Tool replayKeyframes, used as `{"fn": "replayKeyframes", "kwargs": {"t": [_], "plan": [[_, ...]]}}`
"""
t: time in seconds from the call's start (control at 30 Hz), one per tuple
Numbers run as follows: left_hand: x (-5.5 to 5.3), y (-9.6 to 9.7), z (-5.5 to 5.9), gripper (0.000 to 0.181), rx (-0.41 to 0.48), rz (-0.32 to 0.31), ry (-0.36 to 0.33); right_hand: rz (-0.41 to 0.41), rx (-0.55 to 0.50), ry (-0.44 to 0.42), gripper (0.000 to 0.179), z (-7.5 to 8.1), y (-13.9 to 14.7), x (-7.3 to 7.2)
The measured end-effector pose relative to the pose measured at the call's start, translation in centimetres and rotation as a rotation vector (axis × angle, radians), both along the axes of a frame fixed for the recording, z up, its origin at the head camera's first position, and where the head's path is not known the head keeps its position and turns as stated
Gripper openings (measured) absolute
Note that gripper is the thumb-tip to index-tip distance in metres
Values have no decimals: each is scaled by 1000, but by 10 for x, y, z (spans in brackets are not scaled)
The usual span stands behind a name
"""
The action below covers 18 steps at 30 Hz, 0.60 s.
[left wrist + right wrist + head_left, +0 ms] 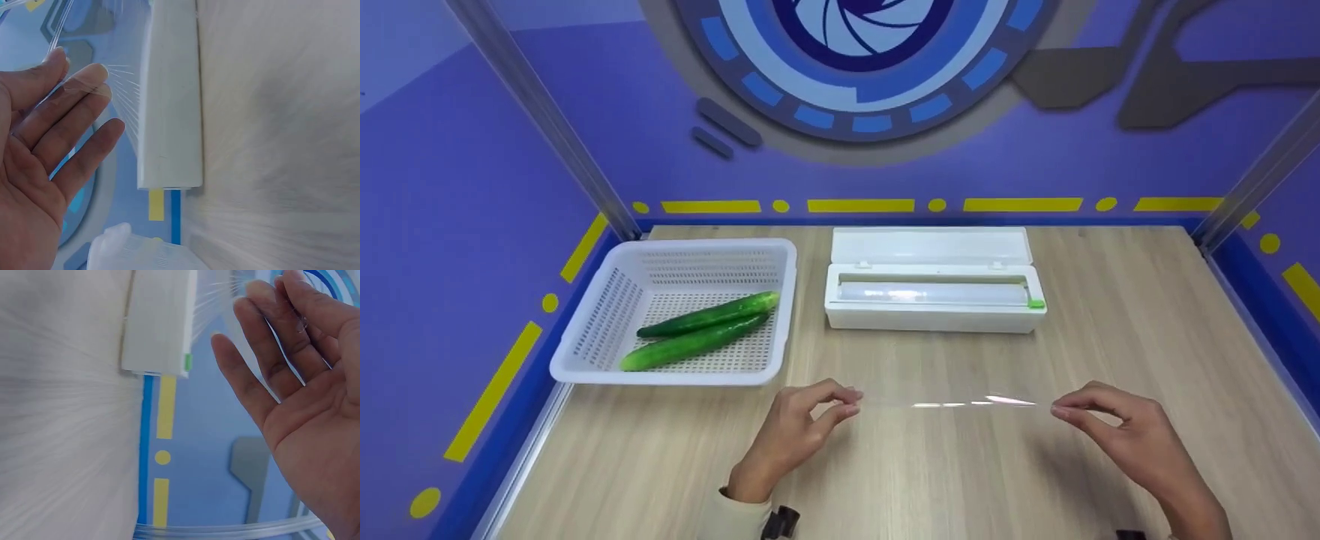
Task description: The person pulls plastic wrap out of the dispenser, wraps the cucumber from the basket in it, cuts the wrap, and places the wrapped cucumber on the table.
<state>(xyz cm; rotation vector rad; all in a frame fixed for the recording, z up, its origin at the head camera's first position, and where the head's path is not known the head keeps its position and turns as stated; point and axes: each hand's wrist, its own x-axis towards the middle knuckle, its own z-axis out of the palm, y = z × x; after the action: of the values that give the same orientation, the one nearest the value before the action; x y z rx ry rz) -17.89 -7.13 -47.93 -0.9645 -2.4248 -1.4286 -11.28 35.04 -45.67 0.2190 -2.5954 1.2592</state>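
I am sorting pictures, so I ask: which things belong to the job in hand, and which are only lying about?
In the job, it seems:
clear film, held between left fingers and right fingers
open film box with its roll

Apparently lying by, untouched:
two cucumbers
white basket holding them

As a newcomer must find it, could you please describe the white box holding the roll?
Look towards the far edge of the wood-grained table. To the right of the white basket sits a long white box with its lid open. Unlike the basket, it has solid walls, a roll of film inside and a green piece at its right end.
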Motion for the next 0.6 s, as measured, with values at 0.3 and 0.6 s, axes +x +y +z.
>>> {"fn": "replayKeyframes", "kwargs": {"t": [0.3,0.6], "plan": [[7,-1,1,4,30,-40,-36,-24,-37,75,30,-3,-3,10],[14,-2,3,5,105,-45,-43,44,-52,164,37,-5,2,15]]}}
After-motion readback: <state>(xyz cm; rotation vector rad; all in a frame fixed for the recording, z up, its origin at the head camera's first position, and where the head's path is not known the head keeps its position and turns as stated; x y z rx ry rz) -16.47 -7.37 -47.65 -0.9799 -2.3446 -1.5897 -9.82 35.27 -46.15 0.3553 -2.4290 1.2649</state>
